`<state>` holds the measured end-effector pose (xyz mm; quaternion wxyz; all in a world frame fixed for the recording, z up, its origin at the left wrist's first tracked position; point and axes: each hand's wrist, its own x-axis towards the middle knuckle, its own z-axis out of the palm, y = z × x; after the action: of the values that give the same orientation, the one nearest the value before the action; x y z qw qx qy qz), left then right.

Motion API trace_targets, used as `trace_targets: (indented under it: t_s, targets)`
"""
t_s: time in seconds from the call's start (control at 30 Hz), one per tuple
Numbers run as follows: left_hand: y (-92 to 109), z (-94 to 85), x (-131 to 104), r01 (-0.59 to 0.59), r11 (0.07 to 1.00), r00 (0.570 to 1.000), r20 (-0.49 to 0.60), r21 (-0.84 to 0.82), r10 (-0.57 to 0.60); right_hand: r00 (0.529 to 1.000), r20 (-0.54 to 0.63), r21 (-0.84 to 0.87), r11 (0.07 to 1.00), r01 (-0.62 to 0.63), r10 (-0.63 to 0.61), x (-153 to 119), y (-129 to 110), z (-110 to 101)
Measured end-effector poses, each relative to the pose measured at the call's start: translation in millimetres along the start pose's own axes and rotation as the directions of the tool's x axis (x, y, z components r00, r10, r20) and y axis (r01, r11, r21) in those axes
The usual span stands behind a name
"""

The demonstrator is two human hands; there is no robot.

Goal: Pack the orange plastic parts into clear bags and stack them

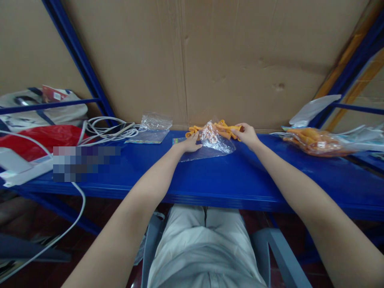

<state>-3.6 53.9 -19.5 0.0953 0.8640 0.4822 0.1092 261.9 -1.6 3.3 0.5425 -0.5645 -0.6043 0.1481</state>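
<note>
Several orange rolled pieces (225, 129) lie near the back edge of the blue table, partly under a clear plastic bag (217, 145). My left hand (189, 144) rests on the left side of the bag with its fingers spread, beside the orange pieces there. At the right end of the pile, my right hand (246, 134) has its fingers closed around an orange piece. Shiny, crumpled plastic covers the middle of the pile and hides part of it.
A flat clear bag (151, 130) lies left of my hands, near coiled white cables (112, 130), a white power strip (27, 170) and a red bag (45, 140). Bagged orange items (318, 142) sit at the right. Cardboard (225, 64) stands behind the blue table (210, 180).
</note>
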Motion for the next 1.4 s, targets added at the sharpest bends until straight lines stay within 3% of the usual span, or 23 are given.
trace_targets:
  t_s: [0.17, 0.33, 0.43, 0.6, 0.93, 1.3, 1.4]
  targets:
    - [3.1, -0.7, -2.2, 0.027, 1.000, 1.000, 0.004, 0.002, -0.027, 0.987, -0.135, 0.375, 0.927, -0.032, 0.089, 10.1, -13.4, -11.0]
    - [8.0, -3.8, -7.2, 0.031, 0.999, 0.999, 0.019, 0.012, -0.031, 0.997, -0.023, 0.503, 0.862, -0.054, 0.076, 12.0, -28.4, -24.0]
    - [10.1, -5.5, -9.3, 0.045, 0.999, 0.999, 0.027, 0.024, -0.046, 0.991, 0.127, 0.461, 0.882, -0.103, 0.049, 5.5, -36.7, -29.0]
    - [9.2, -5.9, -8.9, 0.032, 0.999, 0.999, 0.033, 0.021, -0.033, 0.940, 0.334, 0.218, 0.964, -0.154, 0.075, 0.1, -38.5, -39.8]
    - [6.0, -2.6, -5.1, 0.016, 1.000, 1.000, -0.005, 0.012, -0.016, 0.982, 0.171, 0.000, 0.997, -0.078, 0.077, 8.7, -24.1, -49.1]
    - [12.0, -4.3, -8.0, 0.056, 0.997, 0.998, 0.031, 0.044, -0.057, 0.916, 0.311, 0.154, 0.938, -0.311, 0.252, -4.0, -30.8, -43.4]
    - [15.2, -7.1, -10.5, 0.065, 0.996, 0.998, -0.011, 0.064, -0.065, 0.903, 0.335, 0.186, 0.921, -0.343, 0.269, -4.8, -31.1, -42.9]
